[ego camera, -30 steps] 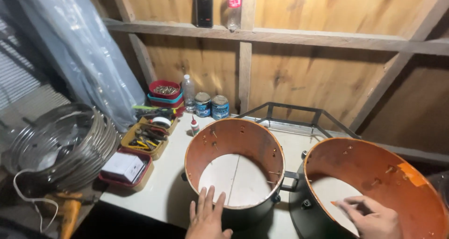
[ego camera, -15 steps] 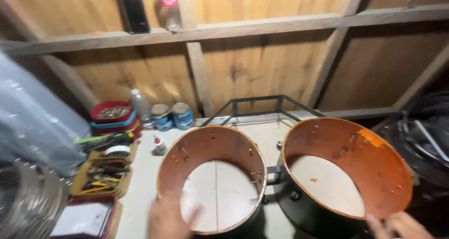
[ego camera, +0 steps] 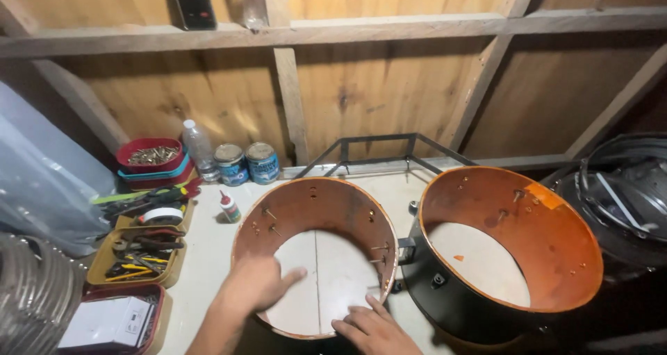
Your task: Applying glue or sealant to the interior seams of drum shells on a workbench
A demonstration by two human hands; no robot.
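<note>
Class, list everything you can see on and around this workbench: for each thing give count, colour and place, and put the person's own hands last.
drum shells: two, orange-brown inside, side by side on the bench; the right one tilted, black outside.
tins: two, blue, by the back wall.
plastic bottle: one, clear, left of the tins.
bowl of small metal parts: one, red, back left.
small bottle: one, white with a red tip, left of the left shell.
tray of hand tools: one, yellow, left edge.
metal frame: one, black, behind the shells.
left hand: inside the left shell.
right hand: at that shell's near rim.
</note>
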